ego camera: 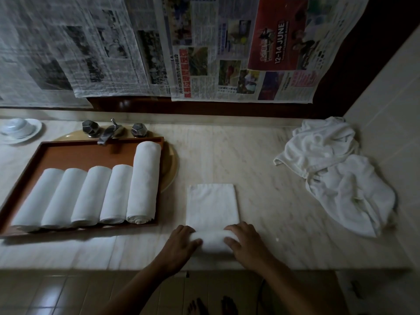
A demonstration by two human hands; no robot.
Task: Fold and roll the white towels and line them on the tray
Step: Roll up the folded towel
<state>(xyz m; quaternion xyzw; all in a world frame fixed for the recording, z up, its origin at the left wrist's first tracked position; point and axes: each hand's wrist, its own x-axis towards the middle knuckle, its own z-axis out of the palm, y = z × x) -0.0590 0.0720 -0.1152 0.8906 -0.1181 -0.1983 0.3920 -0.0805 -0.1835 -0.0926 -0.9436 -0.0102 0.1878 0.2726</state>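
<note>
1. Left hand (181, 244) and right hand (246, 245) curled over the ends of the half-rolled towel (212, 205), desk (261, 155) 6 o'clock.
2. Tray (68, 153) at 9 o'clock: five rolled towels (91, 196) side by side.
3. Loose towel pile (336, 173) at 3 o'clock.

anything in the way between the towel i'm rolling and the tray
Nothing lies on the counter between the half-rolled towel and the tray. The five rolled towels fill the tray's near row side to side, though, so only the bare far part is free, and the tap reaches over its far edge.
</note>
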